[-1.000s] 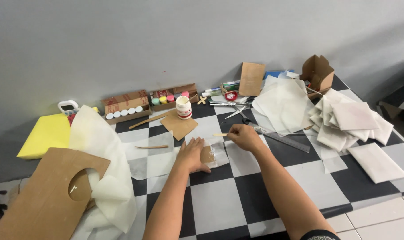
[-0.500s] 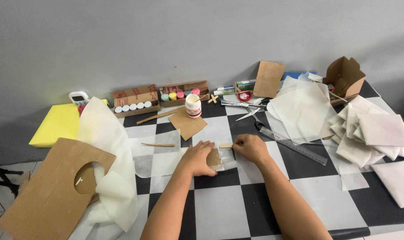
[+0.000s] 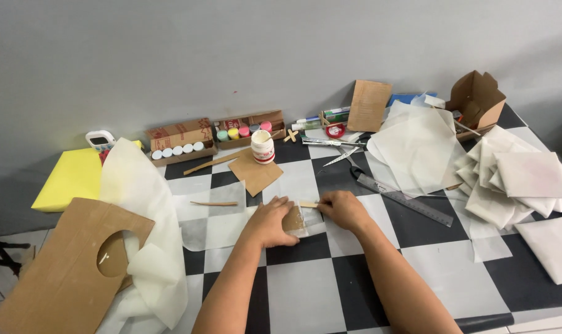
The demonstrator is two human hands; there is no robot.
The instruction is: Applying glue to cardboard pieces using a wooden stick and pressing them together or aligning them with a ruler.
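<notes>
View from the head camera over a black-and-white checkered table. I see my left hand lying flat, fingers together, pressing down on a small brown cardboard piece that rests on a translucent sheet near the middle of the table. My right hand sits just beside it, fingers pinched on a thin wooden stick whose end touches the top edge of the cardboard piece. A second wooden stick lies apart to the left on the same sheet. Behind the hands stand a white jar on a brown cardboard square, and two trays of small paint pots against the wall. A metal ruler and scissors lie to the right, near stacked white sheets. At lower left lies a large cardboard panel with a round hole; a yellow block lies behind it.
</notes>
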